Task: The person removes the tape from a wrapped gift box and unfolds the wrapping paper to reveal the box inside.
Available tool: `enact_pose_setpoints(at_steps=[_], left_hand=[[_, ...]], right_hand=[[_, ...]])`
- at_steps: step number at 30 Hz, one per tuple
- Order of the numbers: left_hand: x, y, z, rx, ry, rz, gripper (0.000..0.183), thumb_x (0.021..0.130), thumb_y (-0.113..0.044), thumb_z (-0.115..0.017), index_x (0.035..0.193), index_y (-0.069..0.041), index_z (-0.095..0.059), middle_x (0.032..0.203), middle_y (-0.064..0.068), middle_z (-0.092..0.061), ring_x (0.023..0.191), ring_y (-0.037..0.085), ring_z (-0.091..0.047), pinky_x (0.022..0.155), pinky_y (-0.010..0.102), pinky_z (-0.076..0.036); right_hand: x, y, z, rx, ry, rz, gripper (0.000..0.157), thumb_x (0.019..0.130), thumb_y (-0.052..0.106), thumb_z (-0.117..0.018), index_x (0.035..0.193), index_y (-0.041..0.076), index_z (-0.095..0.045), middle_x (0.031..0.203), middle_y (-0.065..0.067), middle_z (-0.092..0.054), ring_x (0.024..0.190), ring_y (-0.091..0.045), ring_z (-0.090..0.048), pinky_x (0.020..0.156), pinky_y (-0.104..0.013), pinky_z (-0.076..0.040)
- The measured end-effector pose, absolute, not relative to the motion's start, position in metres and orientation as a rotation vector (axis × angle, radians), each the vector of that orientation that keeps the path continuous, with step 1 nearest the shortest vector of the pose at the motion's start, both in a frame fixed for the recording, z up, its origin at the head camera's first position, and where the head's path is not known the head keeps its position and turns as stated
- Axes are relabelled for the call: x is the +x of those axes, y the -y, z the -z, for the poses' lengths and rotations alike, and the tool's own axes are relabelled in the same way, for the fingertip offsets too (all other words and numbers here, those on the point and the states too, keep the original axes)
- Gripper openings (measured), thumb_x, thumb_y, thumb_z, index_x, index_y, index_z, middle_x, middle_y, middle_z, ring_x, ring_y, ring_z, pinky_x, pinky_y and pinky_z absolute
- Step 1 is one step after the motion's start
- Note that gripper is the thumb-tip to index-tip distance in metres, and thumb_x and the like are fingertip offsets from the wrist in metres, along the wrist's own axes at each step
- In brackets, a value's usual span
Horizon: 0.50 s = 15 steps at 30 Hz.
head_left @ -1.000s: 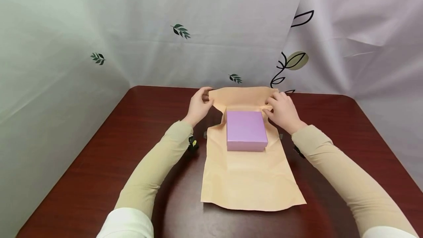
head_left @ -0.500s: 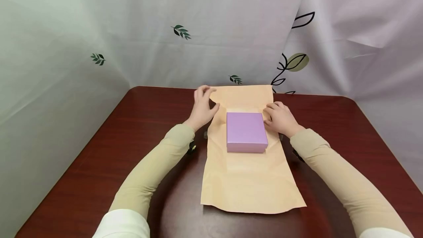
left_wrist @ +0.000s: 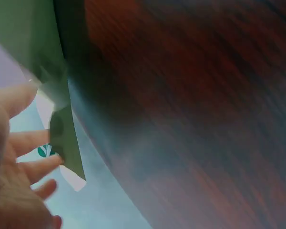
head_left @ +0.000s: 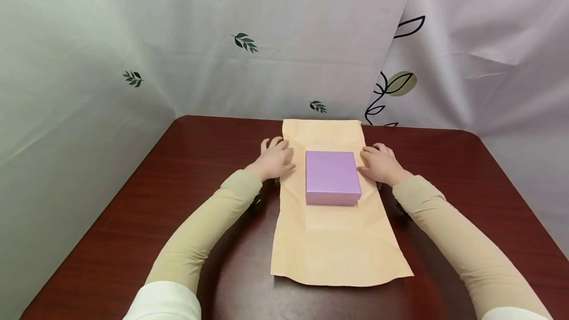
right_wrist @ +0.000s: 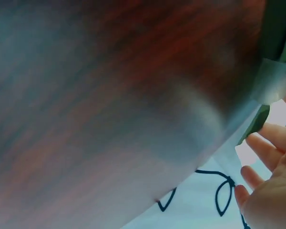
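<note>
A long sheet of tan wrapping paper (head_left: 338,241) lies spread on the table. On its upper half sits a closed purple box (head_left: 332,174). My left hand (head_left: 272,159) touches the paper's left edge beside the box, with its fingers spread and loosely bent. On the opposite edge my right hand (head_left: 381,163) rests its fingertips, also apart from the box. In the left wrist view a clear piece like tape (left_wrist: 55,90) sticks out at the paper's edge near the thumb. A similar clear tape-like piece (right_wrist: 272,81) shows at the edge in the right wrist view.
The dark red wooden table (head_left: 146,201) ends at a white curtain (head_left: 266,78) with leaf prints at the back. The paper's far end reaches close to the table's back edge.
The paper's far end, earlier raised and held by both hands, now lies flatter. Both hands have moved toward me along the sides, down to beside the box. The box stays put.
</note>
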<state>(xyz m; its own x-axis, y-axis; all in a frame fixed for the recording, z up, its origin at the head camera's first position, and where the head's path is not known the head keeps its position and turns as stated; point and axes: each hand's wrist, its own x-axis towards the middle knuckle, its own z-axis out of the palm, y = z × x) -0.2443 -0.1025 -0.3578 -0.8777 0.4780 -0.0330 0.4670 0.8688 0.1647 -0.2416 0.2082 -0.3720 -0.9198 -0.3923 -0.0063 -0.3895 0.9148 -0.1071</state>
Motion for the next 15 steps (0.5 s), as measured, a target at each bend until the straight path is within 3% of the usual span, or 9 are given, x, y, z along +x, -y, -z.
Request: enact_pose_setpoints(at_steps=[7,15], left_hand=[[-0.247,0.106,0.366,0.643,-2.804,-0.154,0.061,0.089,-0.055,-0.056,0.127,-0.008,-0.053,0.151,0.015,-0.033,0.144,0.033,-0.017,0.113,0.057,-0.003],[-0.246,0.109,0.369,0.596,-2.703,-0.071,0.098,0.078,-0.065,-0.063,0.148,-0.006,-0.029,0.156,0.014,-0.020,0.145,0.033,-0.009,0.114,0.057,0.000]], right_hand=[[-0.239,-0.214,0.377,-0.585,-2.959,0.201,0.056,0.092,0.030,-0.059,0.134,-0.005,-0.047,0.143,-0.027,-0.040,0.131,-0.048,-0.025,0.103,-0.063,-0.020],[-0.238,-0.216,0.379,-0.572,-2.935,0.190,0.058,0.093,0.034,-0.056,0.136,-0.004,-0.046,0.143,-0.026,-0.040,0.130,-0.048,-0.027,0.100,-0.063,-0.023]])
